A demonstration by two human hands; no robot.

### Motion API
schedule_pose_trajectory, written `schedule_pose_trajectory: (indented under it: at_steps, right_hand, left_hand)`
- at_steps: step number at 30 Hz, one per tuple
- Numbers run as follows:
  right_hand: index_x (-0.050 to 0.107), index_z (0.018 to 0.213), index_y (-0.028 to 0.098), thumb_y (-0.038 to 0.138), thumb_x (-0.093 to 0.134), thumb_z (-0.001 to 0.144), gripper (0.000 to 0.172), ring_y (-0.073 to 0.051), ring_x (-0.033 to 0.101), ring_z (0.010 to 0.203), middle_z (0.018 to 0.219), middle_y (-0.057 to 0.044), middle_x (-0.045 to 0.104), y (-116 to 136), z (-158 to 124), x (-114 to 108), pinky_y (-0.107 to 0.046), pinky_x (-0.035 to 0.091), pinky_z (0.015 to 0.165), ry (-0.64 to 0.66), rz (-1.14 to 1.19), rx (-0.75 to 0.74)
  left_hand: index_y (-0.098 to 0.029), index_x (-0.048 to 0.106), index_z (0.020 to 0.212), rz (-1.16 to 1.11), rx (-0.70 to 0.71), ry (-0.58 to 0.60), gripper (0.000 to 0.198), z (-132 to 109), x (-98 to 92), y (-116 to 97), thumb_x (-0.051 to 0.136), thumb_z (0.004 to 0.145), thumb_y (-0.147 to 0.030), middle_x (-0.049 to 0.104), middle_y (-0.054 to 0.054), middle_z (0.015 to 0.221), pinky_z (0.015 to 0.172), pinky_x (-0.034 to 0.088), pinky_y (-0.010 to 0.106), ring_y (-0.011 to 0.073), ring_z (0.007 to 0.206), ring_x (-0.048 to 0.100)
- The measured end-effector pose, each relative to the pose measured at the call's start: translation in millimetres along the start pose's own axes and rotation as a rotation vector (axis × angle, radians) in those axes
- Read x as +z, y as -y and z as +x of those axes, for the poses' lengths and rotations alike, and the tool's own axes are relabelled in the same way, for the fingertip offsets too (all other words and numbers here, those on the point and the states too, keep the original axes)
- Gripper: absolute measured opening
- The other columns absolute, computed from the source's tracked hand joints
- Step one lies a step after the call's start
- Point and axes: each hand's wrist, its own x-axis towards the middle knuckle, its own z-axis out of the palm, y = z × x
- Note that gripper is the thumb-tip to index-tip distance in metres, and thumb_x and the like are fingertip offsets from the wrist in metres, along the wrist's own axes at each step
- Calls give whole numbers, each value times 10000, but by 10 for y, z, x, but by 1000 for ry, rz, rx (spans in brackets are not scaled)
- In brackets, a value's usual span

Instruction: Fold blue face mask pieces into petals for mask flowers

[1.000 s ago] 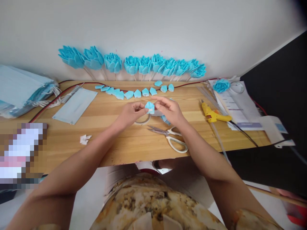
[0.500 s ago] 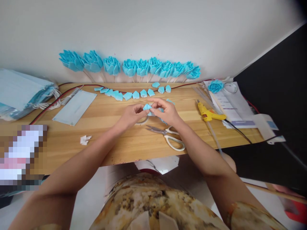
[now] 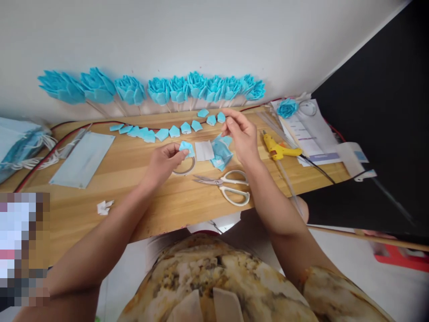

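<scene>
A small folded blue petal point(image 3: 185, 146) is pinched between the thumb and fingers of my left hand point(image 3: 165, 160). My right hand point(image 3: 244, 135) hovers above the table with fingers curved and apart, and no object shows in it. Its fingertips are near the right end of a row of folded blue petals point(image 3: 174, 131). Below it lie a crumpled blue fabric piece point(image 3: 221, 152) and a white square piece point(image 3: 203, 151). A roll of tape point(image 3: 184, 171) lies under my left fingers. White-handled scissors point(image 3: 231, 197) rest partly spread, closer to me.
Blue flowers on sticks point(image 3: 130, 89) stand along the wall. On the right are a yellow glue gun point(image 3: 278, 147), papers point(image 3: 310, 138) and one blue flower point(image 3: 287, 108). A flat pale-blue mask point(image 3: 83, 158), stacked masks point(image 3: 20, 143) and white scraps point(image 3: 105, 207) lie left.
My hands have parted. The left keeps the blue petal, while the right has let go and moved up and right, uncovering the white piece and crumpled blue fabric. The view has shifted.
</scene>
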Motion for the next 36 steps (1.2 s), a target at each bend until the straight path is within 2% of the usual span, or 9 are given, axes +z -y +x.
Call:
schedule_pose_trajectory:
  at_steps: [6, 13, 20, 27, 32, 36]
  right_hand:
    - [706, 1213, 269, 650, 523, 986, 480, -148, 655, 717, 819, -7, 667, -100, 38, -26, -307, 581, 674, -22, 13, 49]
    - [734, 1150, 269, 637, 554, 980, 443, -109, 602, 649, 786, 6, 653, -28, 32, -49, -257, 537, 620, -41, 57, 49]
    - [749, 1086, 259, 640, 594, 957, 431, -99, 579, 634, 758, 16, 647, 15, 33, -47, -231, 521, 599, -61, 123, 66]
    - [760, 1072, 237, 634, 645, 921, 440, -90, 573, 612, 703, 34, 640, 9, 13, 0, -220, 504, 595, -11, 174, 135]
    - [766, 1020, 219, 621, 652, 914, 431, -78, 555, 597, 686, 40, 639, 0, 17, 13, -209, 481, 583, 1, 178, 156]
    - [762, 990, 214, 619, 660, 901, 427, -81, 552, 592, 678, 40, 634, -16, 29, 17, -211, 472, 574, -13, 163, 170]
  left_hand:
    - [-186, 653, 679, 8, -12, 41, 297, -3, 0, 22, 779, 742, -447, 523, -32, 592, 517, 324, 229, 83, 529, 407]
    - [-193, 664, 656, 20, -33, 73, 304, -32, 32, -49, 794, 738, -455, 511, -28, 591, 513, 316, 238, 86, 531, 397]
    - [-204, 698, 691, 29, -54, 12, 304, -29, 49, -49, 817, 713, -483, 522, -26, 590, 510, 309, 241, 94, 535, 403]
    - [-205, 669, 668, 63, -44, -53, 306, -10, -3, 3, 821, 725, -465, 509, -31, 586, 519, 309, 244, 103, 555, 410]
    - [-205, 642, 672, 55, -21, -50, 320, 3, -46, 34, 780, 785, -471, 513, -32, 572, 541, 353, 251, 109, 550, 439]
    - [-201, 650, 700, 2, 0, -57, 331, 19, -54, 8, 763, 806, -494, 576, -19, 611, 565, 401, 250, 107, 557, 483]
